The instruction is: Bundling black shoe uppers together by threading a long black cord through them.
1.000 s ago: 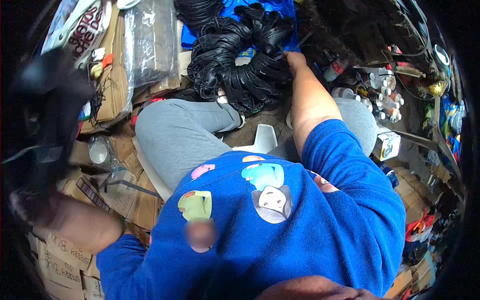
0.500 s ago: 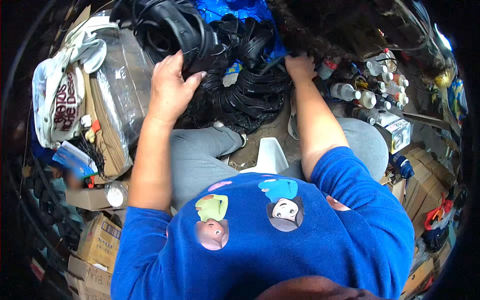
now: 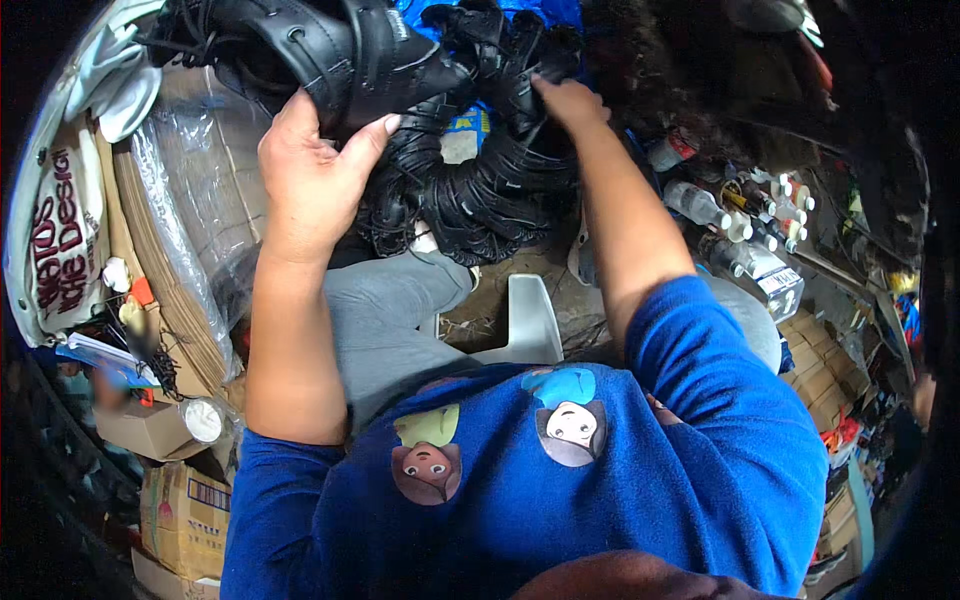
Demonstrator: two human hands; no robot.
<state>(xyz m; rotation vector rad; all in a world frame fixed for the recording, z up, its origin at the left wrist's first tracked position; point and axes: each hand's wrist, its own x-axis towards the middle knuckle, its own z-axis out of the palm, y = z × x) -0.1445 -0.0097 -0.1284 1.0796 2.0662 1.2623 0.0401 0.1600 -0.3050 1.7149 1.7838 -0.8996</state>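
Observation:
My left hand (image 3: 318, 185) is closed on a stack of black leather shoe uppers (image 3: 365, 65), thumb on the near side and fingers hidden beneath. Eyelets and dangling laces show on them. Farther right, my right hand (image 3: 572, 108) grips the edge of other black shoe uppers (image 3: 528, 75), its thumb against them and some fingers out of sight. Between and below my hands a curved heap of nested shoe uppers (image 3: 520, 185) lies on the ground in front of my knees.
Plastic-wrapped flattened cardboard (image 3: 205, 150) and a white printed bag (image 3: 65, 235) lie at left. Plastic bottles (image 3: 695, 203) and a small box (image 3: 775, 285) stand at right. A blue sheet (image 3: 555, 12) lies behind the heap. A white plastic stool (image 3: 533, 320) is between my legs.
My left hand and its stack of shoe uppers have come nearer and to the left. My right hand has moved left and farther away onto the uppers. The view has shifted slightly.

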